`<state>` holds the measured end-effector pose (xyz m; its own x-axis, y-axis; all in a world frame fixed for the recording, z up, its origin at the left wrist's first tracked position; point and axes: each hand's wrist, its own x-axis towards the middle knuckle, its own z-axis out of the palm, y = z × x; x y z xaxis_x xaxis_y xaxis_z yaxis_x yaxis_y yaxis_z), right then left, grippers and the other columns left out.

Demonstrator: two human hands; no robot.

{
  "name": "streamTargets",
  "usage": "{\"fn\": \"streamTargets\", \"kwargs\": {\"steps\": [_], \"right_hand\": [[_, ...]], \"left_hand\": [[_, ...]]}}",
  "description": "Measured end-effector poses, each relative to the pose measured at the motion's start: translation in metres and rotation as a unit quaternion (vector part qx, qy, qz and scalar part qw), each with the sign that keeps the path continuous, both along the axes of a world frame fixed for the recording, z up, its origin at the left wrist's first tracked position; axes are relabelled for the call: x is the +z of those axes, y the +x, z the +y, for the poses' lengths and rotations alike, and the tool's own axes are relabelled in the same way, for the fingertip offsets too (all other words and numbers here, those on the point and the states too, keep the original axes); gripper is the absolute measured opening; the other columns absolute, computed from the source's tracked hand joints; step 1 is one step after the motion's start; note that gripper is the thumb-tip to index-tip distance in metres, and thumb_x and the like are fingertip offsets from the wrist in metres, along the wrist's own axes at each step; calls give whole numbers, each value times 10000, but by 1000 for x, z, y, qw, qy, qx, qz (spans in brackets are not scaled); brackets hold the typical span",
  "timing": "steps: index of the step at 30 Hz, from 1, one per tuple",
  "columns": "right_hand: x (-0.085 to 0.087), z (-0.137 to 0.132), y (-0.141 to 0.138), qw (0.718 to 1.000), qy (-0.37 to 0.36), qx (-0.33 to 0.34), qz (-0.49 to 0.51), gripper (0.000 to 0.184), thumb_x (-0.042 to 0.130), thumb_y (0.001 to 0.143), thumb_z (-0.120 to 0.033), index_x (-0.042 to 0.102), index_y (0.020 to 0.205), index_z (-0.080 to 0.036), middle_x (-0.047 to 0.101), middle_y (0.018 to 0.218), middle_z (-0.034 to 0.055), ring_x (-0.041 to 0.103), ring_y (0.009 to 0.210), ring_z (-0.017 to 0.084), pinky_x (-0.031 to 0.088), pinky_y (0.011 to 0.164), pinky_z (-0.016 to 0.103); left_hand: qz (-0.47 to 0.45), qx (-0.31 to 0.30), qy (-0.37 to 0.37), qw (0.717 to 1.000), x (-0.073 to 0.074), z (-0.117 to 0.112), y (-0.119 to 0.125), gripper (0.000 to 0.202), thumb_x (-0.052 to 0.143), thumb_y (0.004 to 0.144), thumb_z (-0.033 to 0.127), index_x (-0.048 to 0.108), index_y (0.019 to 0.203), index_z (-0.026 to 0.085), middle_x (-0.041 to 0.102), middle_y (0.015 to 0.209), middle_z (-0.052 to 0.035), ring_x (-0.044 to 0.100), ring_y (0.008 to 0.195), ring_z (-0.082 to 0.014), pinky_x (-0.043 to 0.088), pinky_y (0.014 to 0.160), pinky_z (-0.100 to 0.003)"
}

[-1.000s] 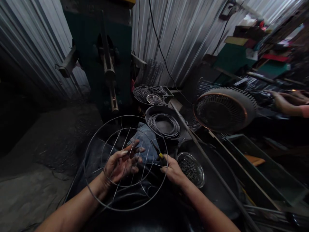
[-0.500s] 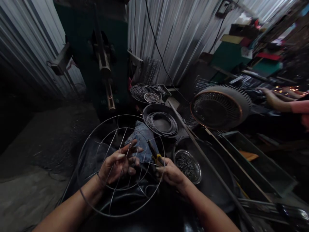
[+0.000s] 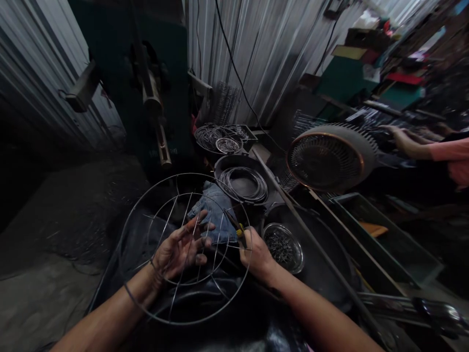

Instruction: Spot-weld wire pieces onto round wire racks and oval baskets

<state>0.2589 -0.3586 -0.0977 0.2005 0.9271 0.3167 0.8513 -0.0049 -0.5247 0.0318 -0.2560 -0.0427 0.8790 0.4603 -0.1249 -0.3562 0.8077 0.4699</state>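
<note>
A round wire frame [image 3: 146, 195] of concentric rings and straight spokes rests over my lap. My left hand [image 3: 181, 249] reaches through it, fingers curled around the inner spokes near the middle. My right hand [image 3: 256, 254] is closed on yellow-handled pliers [image 3: 236, 226], whose dark jaws point up-left at a spoke beside my left fingertips. A blue denim cloth [image 3: 212, 208] lies under the frame on my knee.
A glass bowl of small metal clips [image 3: 284, 247] sits right of my right hand. Dark pans hold wire coils [image 3: 244, 183] and loose wire [image 3: 220, 137] behind. A fan guard [image 3: 328, 156] stands at right, a green machine [image 3: 154, 98] ahead. Another person's arm [image 3: 421, 144] works far right.
The view has shifted slightly left and down. My right hand with the pliers has edged closer to my left fingers; the frame stays in place.
</note>
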Motion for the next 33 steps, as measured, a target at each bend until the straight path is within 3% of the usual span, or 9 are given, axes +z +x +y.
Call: {"fn": "streamTargets", "kwargs": {"steps": [3,6,8,10,12,22,25,30,33], "right_hand": [[5,2,1,1000,0,3,26,134,479,721,-88,466,719,-220,490,779,53,491,717,198,475,705,340],[22,0,1,984,-45,58,162,90,597,722,-171,524,757,-210,537,802,37,526,765,191,472,725,327],[34,-1,-1,934,-105,97,327,224,696,687,-250,577,870,-199,584,833,22,555,775,182,473,715,315],[41,-3,-3,851,-164,114,486,388,766,640,-304,595,967,-185,619,835,7,573,740,162,471,688,296],[42,-3,-4,792,-192,104,571,446,813,593,-314,608,959,-163,626,775,-11,565,671,132,460,649,267],[27,-4,-9,685,-218,102,687,392,821,511,-235,566,800,-162,506,553,-78,375,395,41,296,382,179],[28,-3,-8,730,-216,120,638,346,768,574,-262,563,835,-165,506,577,-68,394,430,56,338,412,195],[22,-3,-1,956,-99,104,255,114,567,718,-161,545,829,-182,569,796,26,522,731,150,488,708,302],[11,-2,4,995,-68,65,44,187,481,674,-58,490,791,-204,526,806,41,505,743,171,503,736,322]], "left_hand": [[-6,3,-6,1000,1,-1,0,586,698,773,389,543,1329,289,539,1248,-83,568,911,-203,537,650,-318],[-14,8,-9,1000,2,-1,-1,586,686,785,407,533,1339,293,560,1216,-84,564,901,-207,530,645,-315],[-21,11,-8,1000,2,-1,-1,581,676,792,409,528,1342,300,549,1243,-88,562,910,-211,524,644,-307],[-27,10,-5,1000,1,-2,-2,580,666,798,410,516,1350,312,514,1304,-94,559,935,-218,521,647,-306],[-32,7,-5,999,-1,-2,-2,580,658,802,402,506,1355,320,481,1345,-97,555,947,-220,513,642,-301],[-53,-12,28,998,-1,-4,-6,588,693,773,397,530,1333,314,462,1353,-87,545,902,-185,477,623,-261],[-50,-6,30,998,1,-5,-5,571,703,770,407,547,1314,326,494,1297,-75,545,865,-168,480,618,-259],[-22,-2,1,1000,0,-7,-3,589,719,755,445,550,1308,331,519,1213,-64,527,814,-140,482,601,-254],[-24,0,-7,1000,-3,-8,-1,632,740,730,463,541,1315,331,518,1205,-63,525,817,-142,497,606,-267]]}}
